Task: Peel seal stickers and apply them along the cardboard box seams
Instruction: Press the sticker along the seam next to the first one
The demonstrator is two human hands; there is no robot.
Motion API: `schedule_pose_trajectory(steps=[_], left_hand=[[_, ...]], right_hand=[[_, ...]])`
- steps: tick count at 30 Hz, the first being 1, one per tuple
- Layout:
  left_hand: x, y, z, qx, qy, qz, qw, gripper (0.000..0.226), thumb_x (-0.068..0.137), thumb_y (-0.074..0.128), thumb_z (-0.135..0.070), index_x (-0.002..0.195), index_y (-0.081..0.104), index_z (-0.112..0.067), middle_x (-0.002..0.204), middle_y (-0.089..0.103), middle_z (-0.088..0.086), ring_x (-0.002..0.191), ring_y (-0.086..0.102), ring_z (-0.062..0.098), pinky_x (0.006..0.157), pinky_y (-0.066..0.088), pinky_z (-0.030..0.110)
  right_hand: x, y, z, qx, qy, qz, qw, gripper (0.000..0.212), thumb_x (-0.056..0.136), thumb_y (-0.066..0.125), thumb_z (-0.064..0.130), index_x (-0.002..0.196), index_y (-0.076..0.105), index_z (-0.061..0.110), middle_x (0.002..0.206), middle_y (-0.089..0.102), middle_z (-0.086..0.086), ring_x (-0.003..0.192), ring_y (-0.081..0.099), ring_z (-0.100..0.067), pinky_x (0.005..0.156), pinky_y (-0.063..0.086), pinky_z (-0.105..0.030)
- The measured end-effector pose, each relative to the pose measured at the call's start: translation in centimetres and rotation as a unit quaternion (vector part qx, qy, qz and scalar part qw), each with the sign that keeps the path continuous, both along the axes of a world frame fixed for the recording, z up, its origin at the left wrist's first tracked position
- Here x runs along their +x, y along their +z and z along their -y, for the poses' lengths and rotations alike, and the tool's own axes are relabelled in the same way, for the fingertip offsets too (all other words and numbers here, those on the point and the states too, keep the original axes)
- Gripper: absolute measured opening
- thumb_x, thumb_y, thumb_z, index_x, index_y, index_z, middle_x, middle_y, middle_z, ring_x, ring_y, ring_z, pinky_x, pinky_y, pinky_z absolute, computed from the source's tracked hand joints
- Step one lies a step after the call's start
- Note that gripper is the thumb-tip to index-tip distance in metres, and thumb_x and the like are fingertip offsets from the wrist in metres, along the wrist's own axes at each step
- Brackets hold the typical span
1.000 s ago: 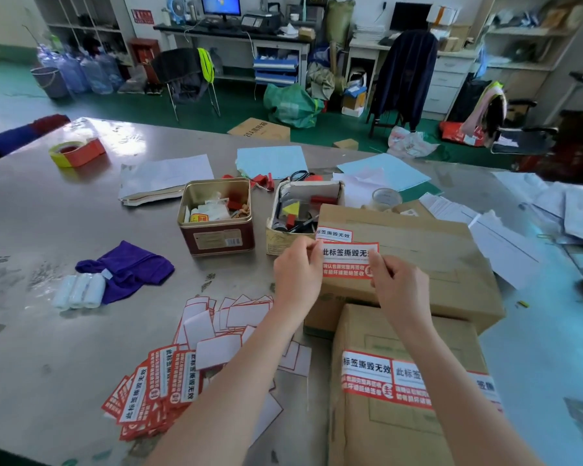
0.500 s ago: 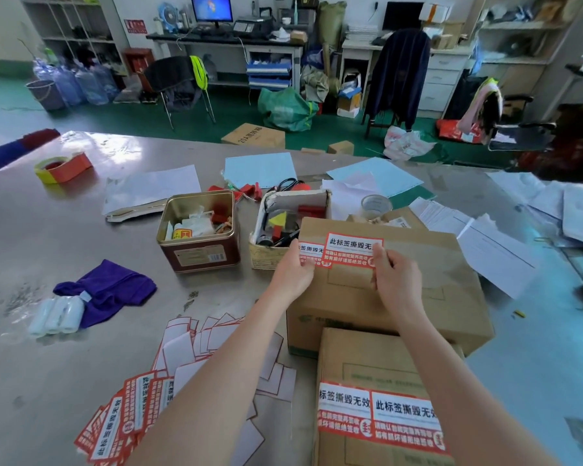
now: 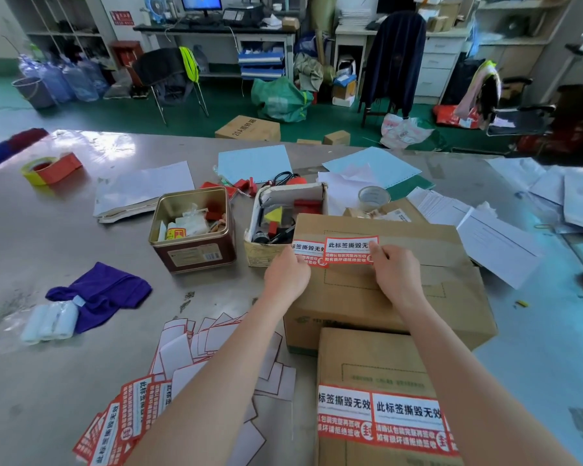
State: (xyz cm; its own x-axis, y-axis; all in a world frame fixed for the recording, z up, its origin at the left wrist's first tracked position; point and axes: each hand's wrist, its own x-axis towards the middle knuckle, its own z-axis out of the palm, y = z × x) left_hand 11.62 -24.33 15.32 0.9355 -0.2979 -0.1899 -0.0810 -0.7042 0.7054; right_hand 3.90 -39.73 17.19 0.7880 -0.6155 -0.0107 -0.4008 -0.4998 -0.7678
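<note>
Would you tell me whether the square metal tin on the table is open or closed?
Open. The metal tin has no lid on it, and small packets and bits show inside over its rim. No lid is recognisable nearby.

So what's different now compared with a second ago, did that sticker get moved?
Yes. Both hands, left hand and right hand, carried the held sticker from in front of the far box onto its top seam, beside the sticker already there. Both hands keep pinching its ends. The near box, sticker pile and tin stayed put.
</note>
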Motion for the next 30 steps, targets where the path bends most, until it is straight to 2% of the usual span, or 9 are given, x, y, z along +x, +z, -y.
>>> schedule_pose_trajectory(steps=[2,3,5,8,14,18,23,27,30], left_hand=[[-0.1,0.0,0.3,0.056,-0.004,0.055,0.997,0.032,0.094,0.040,-0.017,0.125,0.042,-0.009,0.127,0.053,0.013,0.114,0.050,0.027,0.095,0.045,0.044],[-0.4,0.1,0.5,0.079,-0.017,0.097,0.992,0.042,0.093,0.043,-0.016,0.133,0.035,-0.007,0.137,0.044,0.015,0.126,0.042,0.030,0.103,0.039,0.046],[-1.2,0.6,0.7,0.091,-0.057,0.178,0.978,0.055,0.093,0.047,-0.014,0.143,0.024,-0.005,0.149,0.030,0.013,0.140,0.025,0.028,0.114,0.026,0.042],[-1.9,1.1,0.8,0.071,-0.131,0.242,0.959,0.049,0.093,0.044,-0.008,0.140,0.032,-0.006,0.146,0.037,0.008,0.138,0.030,0.022,0.113,0.021,0.034],[-2.3,0.4,0.7,0.081,-0.202,0.265,0.939,0.050,0.093,0.036,-0.002,0.143,0.034,-0.008,0.150,0.036,0.005,0.141,0.025,0.016,0.116,0.011,0.029],[-2.6,0.2,0.5,0.083,-0.219,0.285,0.930,0.051,0.090,0.035,0.000,0.140,0.039,-0.007,0.150,0.036,0.006,0.141,0.025,0.017,0.116,0.011,0.030],[-2.8,0.0,0.4,0.072,-0.229,0.303,0.922,0.052,0.084,0.038,0.005,0.135,0.047,-0.004,0.145,0.043,0.009,0.139,0.031,0.020,0.115,0.016,0.031],[-3.4,-0.3,0.1,0.067,-0.219,0.316,0.921,0.049,0.078,0.041,0.004,0.123,0.059,-0.001,0.131,0.057,0.012,0.128,0.048,0.025,0.110,0.029,0.035],[-3.6,-0.6,-0.1,0.057,-0.203,0.349,0.913,0.045,0.069,0.045,0.004,0.107,0.069,-0.002,0.112,0.069,0.010,0.111,0.062,0.026,0.098,0.043,0.036]], right_hand=[[0.0,0.1,-0.1,-0.004,0.004,-0.001,1.000,0.046,0.099,0.039,0.031,0.062,0.044,0.004,0.055,0.044,-0.003,0.051,0.036,-0.017,0.047,0.025,-0.030],[0.0,0.2,-0.1,-0.006,0.004,-0.003,1.000,0.046,0.099,0.039,0.031,0.063,0.045,0.004,0.055,0.043,-0.003,0.052,0.035,-0.017,0.047,0.025,-0.030],[-0.1,0.2,-0.1,-0.006,0.006,-0.004,1.000,0.045,0.099,0.039,0.030,0.063,0.044,0.004,0.055,0.043,-0.003,0.053,0.036,-0.018,0.047,0.025,-0.030],[-0.2,0.2,-0.2,0.000,0.009,-0.004,1.000,0.045,0.100,0.039,0.030,0.061,0.042,0.006,0.055,0.043,-0.003,0.053,0.036,-0.018,0.048,0.025,-0.030],[-0.1,-0.1,-0.1,-0.008,0.019,-0.014,1.000,0.044,0.099,0.039,0.031,0.064,0.045,0.005,0.057,0.046,-0.004,0.053,0.038,-0.019,0.049,0.027,-0.030],[0.1,-0.2,0.1,-0.019,0.024,-0.024,0.999,0.044,0.099,0.039,0.031,0.066,0.049,0.003,0.062,0.051,-0.008,0.055,0.040,-0.019,0.050,0.028,-0.030],[0.1,-0.4,0.3,-0.013,0.020,-0.019,1.000,0.050,0.098,0.041,0.031,0.071,0.055,-0.008,0.064,0.054,-0.016,0.058,0.044,-0.025,0.056,0.034,-0.031],[0.1,-0.5,0.3,-0.003,0.015,-0.016,1.000,0.049,0.097,0.041,0.032,0.067,0.053,-0.005,0.063,0.054,-0.015,0.056,0.043,-0.023,0.056,0.035,-0.031],[0.0,-0.4,0.2,0.000,0.016,-0.009,1.000,0.048,0.097,0.042,0.032,0.063,0.049,-0.002,0.059,0.051,-0.015,0.053,0.042,-0.023,0.055,0.035,-0.030]])
